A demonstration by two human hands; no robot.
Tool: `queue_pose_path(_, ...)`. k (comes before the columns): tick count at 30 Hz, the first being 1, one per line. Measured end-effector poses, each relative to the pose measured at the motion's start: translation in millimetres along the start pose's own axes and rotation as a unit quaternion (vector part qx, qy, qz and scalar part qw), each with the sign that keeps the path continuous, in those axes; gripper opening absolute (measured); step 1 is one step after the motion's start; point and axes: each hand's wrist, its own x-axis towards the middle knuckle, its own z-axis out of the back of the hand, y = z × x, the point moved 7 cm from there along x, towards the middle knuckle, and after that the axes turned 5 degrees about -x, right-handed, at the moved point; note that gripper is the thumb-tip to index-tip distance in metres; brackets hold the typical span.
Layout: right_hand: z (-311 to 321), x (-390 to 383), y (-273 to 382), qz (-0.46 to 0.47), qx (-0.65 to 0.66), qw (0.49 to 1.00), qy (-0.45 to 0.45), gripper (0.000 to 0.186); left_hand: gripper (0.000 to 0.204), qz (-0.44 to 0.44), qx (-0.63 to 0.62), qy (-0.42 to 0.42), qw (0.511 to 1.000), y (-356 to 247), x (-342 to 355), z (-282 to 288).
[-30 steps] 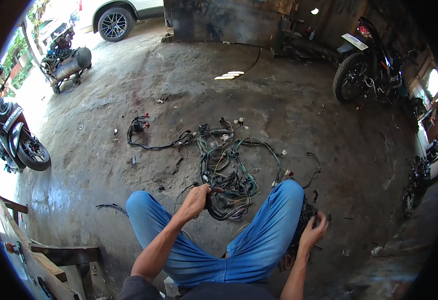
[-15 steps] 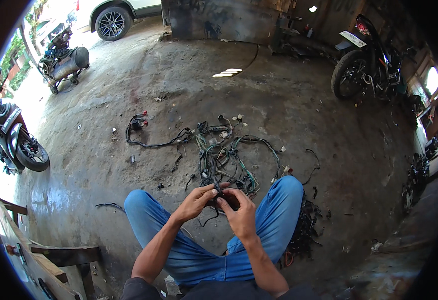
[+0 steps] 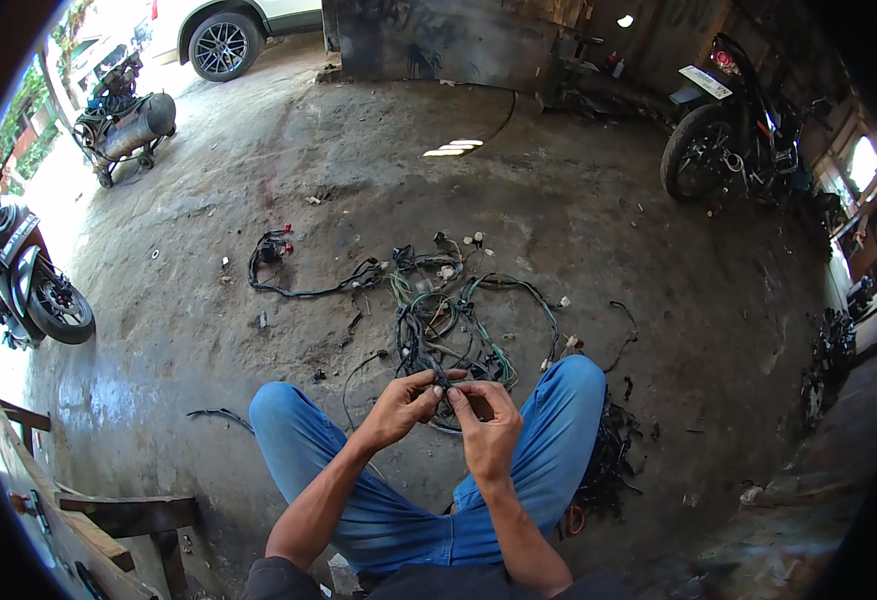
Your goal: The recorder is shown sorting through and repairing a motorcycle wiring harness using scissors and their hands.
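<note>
Between my bent knees in jeans, my left hand [image 3: 406, 405] and my right hand [image 3: 483, 425] meet on a black-wrapped cable bundle [image 3: 438, 375], thumbs close together and fingers closed round it. The bundle runs into a tangled wiring harness [image 3: 428, 320] lying on the concrete floor, with black, green and light-coloured wires, white connectors and a black part with red connectors [image 3: 272, 250] at its upper left branch. A dark heap of scraps [image 3: 608, 460] lies beside my right knee.
A motorcycle [image 3: 708, 135] stands back right, a scooter [image 3: 38, 280] at left, an air compressor [image 3: 128, 135] back left, a white car [image 3: 288, 20] at the top. A wooden bench [image 3: 108, 515] is at lower left, a metal panel [image 3: 428, 45] at the back.
My right hand has moved left from the dark heap beside my right knee to meet my left hand on the cable bundle. My left hand's grip has shifted slightly.
</note>
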Motion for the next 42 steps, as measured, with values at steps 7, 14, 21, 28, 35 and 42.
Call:
queue_pose_path(7, -4.1, 8.5, -3.1, -0.01, -0.064, 0.996, 0.058, 0.012, 0.048, -0.044, 0.033, -0.028, 0.998, 10.0, 0.9, 5.6)
queue_pose_path(14, -17.1, 10.2, -40.7, -0.046, -0.039, 0.99, 0.129, 0.019, 0.044, -0.024, 0.072, -0.03, 0.997, 21.5, 3.2, 10.3)
queue_pose_path(21, -15.2, 10.7, -52.3, -0.093, -0.1, 0.984, 0.117, 0.019, 0.036, -0.008, 0.181, -0.061, 0.982, 32.4, 5.4, 17.3)
queue_pose_path(28, -12.7, 15.5, -52.9, -0.161, 0.158, 0.962, 0.155, 0.019, 0.044, 0.01, 0.142, -0.063, 0.988, 38.4, 5.6, 24.9)
queue_pose_path(35, -11.3, 18.9, -51.1, -0.119, 0.048, 0.977, 0.17, 0.015, 0.046, -0.049, 0.145, -0.039, 0.987, 23.2, 6.1, 17.1)
queue_pose_path(42, -21.3, 20.7, -67.5, -0.13, 0.031, 0.975, 0.178, 0.014, 0.046, -0.06, 0.174, -0.047, 0.982, 21.9, 4.3, 17.0)
